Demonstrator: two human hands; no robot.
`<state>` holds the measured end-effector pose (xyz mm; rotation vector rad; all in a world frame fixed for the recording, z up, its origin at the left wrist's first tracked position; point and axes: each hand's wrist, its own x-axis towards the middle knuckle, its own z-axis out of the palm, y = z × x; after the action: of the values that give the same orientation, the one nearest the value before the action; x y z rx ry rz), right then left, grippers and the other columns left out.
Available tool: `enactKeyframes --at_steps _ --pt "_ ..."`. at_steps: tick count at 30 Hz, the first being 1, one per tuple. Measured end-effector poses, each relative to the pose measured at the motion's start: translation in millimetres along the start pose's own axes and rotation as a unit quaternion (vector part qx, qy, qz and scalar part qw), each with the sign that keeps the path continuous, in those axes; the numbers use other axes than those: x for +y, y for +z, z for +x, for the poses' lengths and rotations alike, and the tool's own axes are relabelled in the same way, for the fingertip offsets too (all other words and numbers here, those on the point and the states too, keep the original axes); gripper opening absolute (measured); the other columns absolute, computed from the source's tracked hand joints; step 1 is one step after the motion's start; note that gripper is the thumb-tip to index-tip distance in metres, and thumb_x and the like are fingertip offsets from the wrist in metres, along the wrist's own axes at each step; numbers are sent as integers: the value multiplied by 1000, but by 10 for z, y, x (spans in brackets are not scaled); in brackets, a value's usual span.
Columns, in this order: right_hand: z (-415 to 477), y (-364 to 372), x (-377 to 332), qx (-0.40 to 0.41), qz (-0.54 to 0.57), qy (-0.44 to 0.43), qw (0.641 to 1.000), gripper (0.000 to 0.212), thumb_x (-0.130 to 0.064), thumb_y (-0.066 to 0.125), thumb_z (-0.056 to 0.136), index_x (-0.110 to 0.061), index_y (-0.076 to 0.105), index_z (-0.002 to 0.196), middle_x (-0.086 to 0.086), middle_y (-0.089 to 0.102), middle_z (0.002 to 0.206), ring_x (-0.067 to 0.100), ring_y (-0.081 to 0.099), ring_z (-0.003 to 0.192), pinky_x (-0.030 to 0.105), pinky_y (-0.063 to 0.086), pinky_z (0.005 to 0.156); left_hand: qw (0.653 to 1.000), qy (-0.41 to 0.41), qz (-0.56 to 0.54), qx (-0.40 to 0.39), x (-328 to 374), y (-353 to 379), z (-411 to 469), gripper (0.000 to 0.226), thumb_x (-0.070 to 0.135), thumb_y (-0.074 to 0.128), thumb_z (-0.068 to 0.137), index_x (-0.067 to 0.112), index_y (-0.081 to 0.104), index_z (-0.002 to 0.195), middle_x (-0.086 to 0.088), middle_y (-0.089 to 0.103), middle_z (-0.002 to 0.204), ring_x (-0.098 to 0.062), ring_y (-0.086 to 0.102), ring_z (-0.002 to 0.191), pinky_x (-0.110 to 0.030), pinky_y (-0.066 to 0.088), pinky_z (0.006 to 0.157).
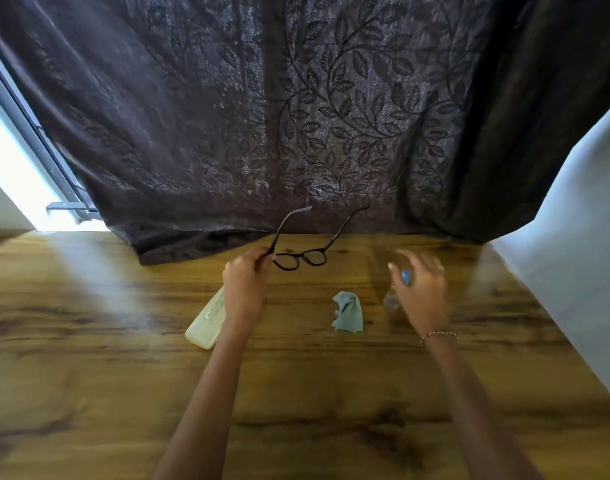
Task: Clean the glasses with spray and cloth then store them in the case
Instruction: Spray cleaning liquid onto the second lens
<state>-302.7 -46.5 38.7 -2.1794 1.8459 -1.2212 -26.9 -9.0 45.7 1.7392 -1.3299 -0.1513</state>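
My left hand pinches the dark-framed glasses by the left hinge and holds them above the table, temples unfolded and pointing away from me. A crumpled pale blue cloth lies on the wooden table between my hands. My right hand, blurred, hovers with spread fingers over a small clear spray bottle with a blue top, which it partly hides. The cream glasses case lies shut on the table under my left wrist.
A dark leaf-patterned curtain hangs along the table's far edge. A bright window frame stands at the left and a pale wall borders the table on the right.
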Motion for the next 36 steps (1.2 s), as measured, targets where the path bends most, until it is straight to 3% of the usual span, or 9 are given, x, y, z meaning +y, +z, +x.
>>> enactKeyframes --at_steps 6,9,16,19,22,26,29,32,36 --pt "-314 205 380 -128 90 108 982 74 -22 69 85 -25 26 145 5 51 135 18 50 117 32 39 92 999 -7 -47 21 0 59 -53 16 22 65 88 10 71 96 -1 72 84 -13 65 70 -30 53 66" --pt "-351 299 433 -135 114 110 978 79 -17 67 86 -33 18 146 4 58 125 14 58 101 28 42 83 998 8 -60 32 19 54 -103 14 21 65 88 9 69 94 2 69 81 -12 62 69 -29 52 64" --pt "-326 244 211 -104 195 100 970 58 -27 56 93 -39 22 139 -13 61 85 0 66 73 30 60 70 995 4 -95 42 -19 27 -181 11 19 59 92 8 61 95 4 64 79 -4 55 63 -13 40 55" --pt "-426 207 -127 -127 225 82 962 51 -26 40 99 -40 18 143 -1 60 80 9 61 60 32 56 54 993 9 -101 52 -22 37 -202 6 16 56 94 10 57 92 5 62 80 -4 54 66 -18 41 57" --pt "-587 187 -533 -157 259 31 952 48 -24 33 96 -41 27 141 -1 58 77 4 51 48 15 43 42 992 22 -110 54 -17 49 -231 6 16 54 94 14 52 89 8 60 80 -3 55 69 -18 43 58" --pt "-575 162 -960 -170 257 -57 949 46 -26 47 90 -40 39 134 -14 46 64 2 45 50 12 36 44 990 43 -120 56 -30 72 -320 9 10 46 96 12 51 89 3 62 86 -10 59 77 -32 51 66" --pt "-436 174 -1172 -135 195 -99 967 52 -23 63 87 -26 45 136 -26 45 76 -6 50 61 7 40 57 989 52 -132 50 -32 81 -360 14 -2 44 94 8 53 91 -3 63 88 -16 62 80 -38 53 69" --pt "-325 226 -1263 -153 152 -94 972 59 -13 63 84 -29 42 137 -5 62 90 6 58 67 28 54 62 987 58 -142 54 -18 64 -372 16 -3 45 94 10 54 92 0 63 88 -11 62 81 -32 53 70" --pt "-291 268 -1288 -178 121 -55 975 60 -11 62 83 -33 42 136 2 60 69 15 57 55 39 54 54 984 60 -154 60 -9 54 -367 15 -2 46 94 11 54 92 3 63 88 -2 60 81 -19 50 69"
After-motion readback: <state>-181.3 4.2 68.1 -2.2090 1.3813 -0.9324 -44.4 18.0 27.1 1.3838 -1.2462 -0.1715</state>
